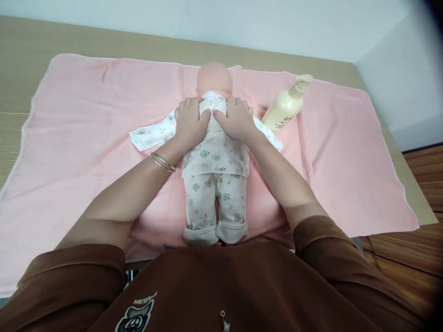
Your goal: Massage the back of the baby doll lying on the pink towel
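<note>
From the head camera, a baby doll [214, 152] lies lengthwise on a pink towel [328, 152], its bald vinyl head [214, 79] pointing away from the person and its feet toward them. It wears a cream pajama set [215, 157] printed with small green animal faces, and the trouser cuffs are turned up. Both hands rest on the doll's upper body, one on either side of its centre line. The left hand [190, 123] and the right hand [234, 119] press flat on the top's white folded neckline, with the thumbs nearly meeting at the middle. The left fingers [185, 109] and right fingers [238, 105] are slightly spread and lie on the cloth, and no clear pinch shows. A printed white garment flap [150, 133] sticks out beneath the left hand, and a matching flap [268, 131] sticks out beneath the right forearm. A cream pump bottle of lotion [285, 103] lies tilted on the towel just beside the right hand. A double bangle [162, 162] circles the left wrist, and brown sleeves [321, 235] cover the upper arms. The towel is spread on a light wooden table [104, 50].
</note>
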